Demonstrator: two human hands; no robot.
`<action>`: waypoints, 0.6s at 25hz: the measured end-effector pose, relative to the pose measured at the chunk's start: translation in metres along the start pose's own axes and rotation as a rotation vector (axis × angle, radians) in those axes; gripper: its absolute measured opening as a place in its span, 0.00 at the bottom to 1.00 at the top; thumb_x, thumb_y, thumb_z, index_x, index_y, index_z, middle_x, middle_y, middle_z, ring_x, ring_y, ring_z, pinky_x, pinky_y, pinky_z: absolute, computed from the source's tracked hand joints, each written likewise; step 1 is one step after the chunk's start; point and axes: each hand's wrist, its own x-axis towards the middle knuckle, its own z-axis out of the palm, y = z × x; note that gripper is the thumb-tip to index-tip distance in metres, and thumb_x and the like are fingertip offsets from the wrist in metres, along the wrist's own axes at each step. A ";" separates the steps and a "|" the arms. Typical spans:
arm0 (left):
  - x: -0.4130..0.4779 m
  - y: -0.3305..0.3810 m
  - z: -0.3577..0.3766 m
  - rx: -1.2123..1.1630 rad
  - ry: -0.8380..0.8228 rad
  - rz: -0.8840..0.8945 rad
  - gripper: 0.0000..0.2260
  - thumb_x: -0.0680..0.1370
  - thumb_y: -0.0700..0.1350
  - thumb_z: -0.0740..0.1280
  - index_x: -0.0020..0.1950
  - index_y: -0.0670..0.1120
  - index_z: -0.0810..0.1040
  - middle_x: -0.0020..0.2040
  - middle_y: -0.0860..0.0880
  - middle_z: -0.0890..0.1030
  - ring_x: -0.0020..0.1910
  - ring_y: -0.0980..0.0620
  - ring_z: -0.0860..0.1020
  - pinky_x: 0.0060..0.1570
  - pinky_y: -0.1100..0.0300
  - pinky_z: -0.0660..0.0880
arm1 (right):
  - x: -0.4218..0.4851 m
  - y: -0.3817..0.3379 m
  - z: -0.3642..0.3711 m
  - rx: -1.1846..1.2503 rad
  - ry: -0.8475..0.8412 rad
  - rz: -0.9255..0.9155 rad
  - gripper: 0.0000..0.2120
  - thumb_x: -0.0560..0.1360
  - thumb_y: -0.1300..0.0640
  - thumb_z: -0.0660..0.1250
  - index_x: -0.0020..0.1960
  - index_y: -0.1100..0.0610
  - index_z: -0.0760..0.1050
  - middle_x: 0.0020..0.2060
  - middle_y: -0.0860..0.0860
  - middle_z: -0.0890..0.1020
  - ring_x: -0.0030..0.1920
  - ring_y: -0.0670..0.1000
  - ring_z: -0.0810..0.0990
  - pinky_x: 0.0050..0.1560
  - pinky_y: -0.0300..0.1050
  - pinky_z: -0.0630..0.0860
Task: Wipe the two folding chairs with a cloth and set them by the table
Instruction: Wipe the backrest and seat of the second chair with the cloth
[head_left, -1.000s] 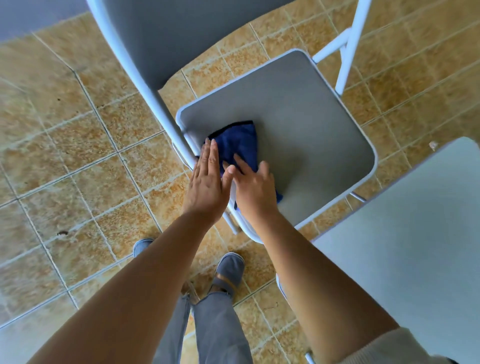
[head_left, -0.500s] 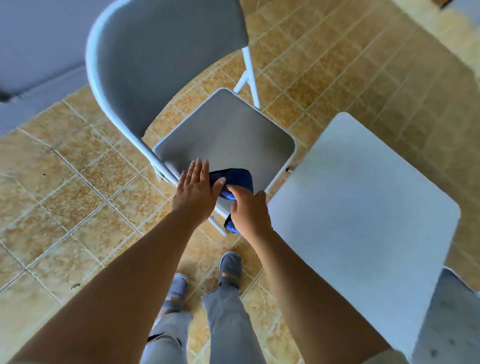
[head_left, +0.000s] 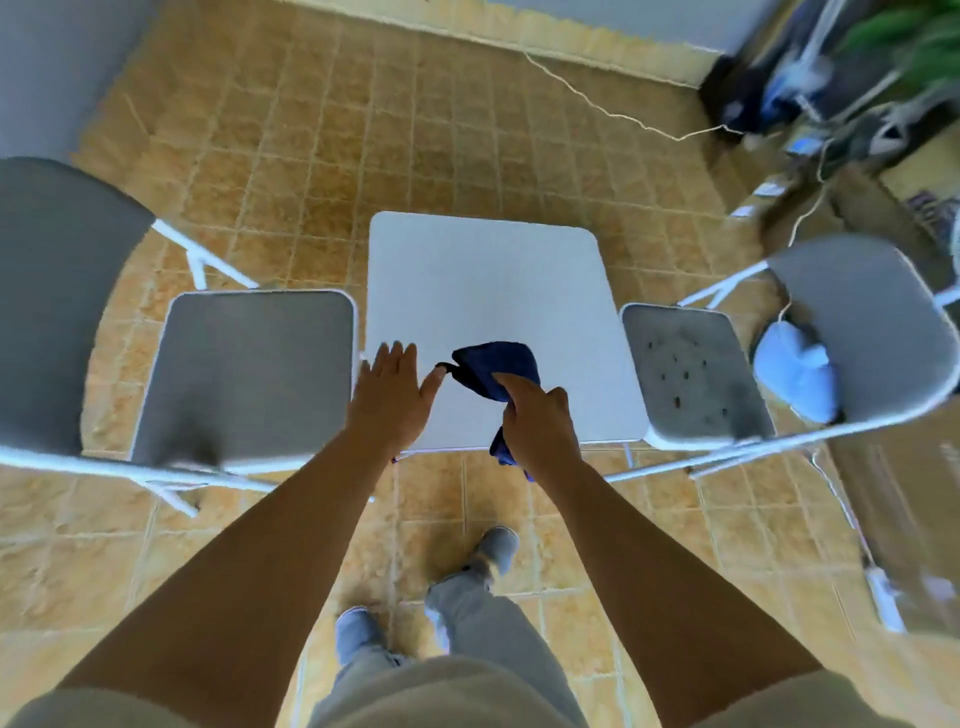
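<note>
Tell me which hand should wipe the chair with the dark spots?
Right, probably. The right hand grips the blue cloth, and the spotted chair stands on that side of the table. The left hand is open, holding nothing, nearer the other chair.

tan tiled floor (head_left: 467, 130) runs up to a grey wall (head_left: 52, 62). a thin white cord (head_left: 597, 104) snakes over the tiles toward blurred dark clutter (head_left: 753, 93) and a green plant (head_left: 909, 47) at the far right. a cardboard box (head_left: 893, 493) lies along the right edge, a white power strip (head_left: 883, 597) just beside it
</note>
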 end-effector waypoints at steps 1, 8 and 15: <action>0.003 0.025 0.005 0.019 -0.020 0.064 0.30 0.82 0.58 0.45 0.78 0.41 0.53 0.78 0.41 0.54 0.78 0.44 0.50 0.75 0.48 0.48 | -0.009 0.018 -0.014 0.012 0.042 0.048 0.22 0.80 0.61 0.55 0.72 0.45 0.65 0.60 0.56 0.75 0.50 0.61 0.73 0.49 0.52 0.77; 0.036 0.205 0.049 0.126 -0.107 0.410 0.30 0.81 0.59 0.45 0.78 0.43 0.53 0.78 0.42 0.56 0.77 0.44 0.52 0.75 0.48 0.49 | -0.043 0.167 -0.095 -0.035 0.243 0.335 0.22 0.79 0.63 0.56 0.71 0.48 0.68 0.58 0.57 0.78 0.51 0.61 0.73 0.46 0.50 0.75; 0.069 0.361 0.112 0.097 -0.190 0.506 0.29 0.82 0.58 0.48 0.77 0.42 0.54 0.77 0.41 0.57 0.77 0.44 0.53 0.75 0.47 0.50 | -0.040 0.319 -0.147 0.068 0.290 0.498 0.22 0.79 0.64 0.55 0.71 0.50 0.67 0.56 0.59 0.79 0.56 0.61 0.70 0.47 0.55 0.76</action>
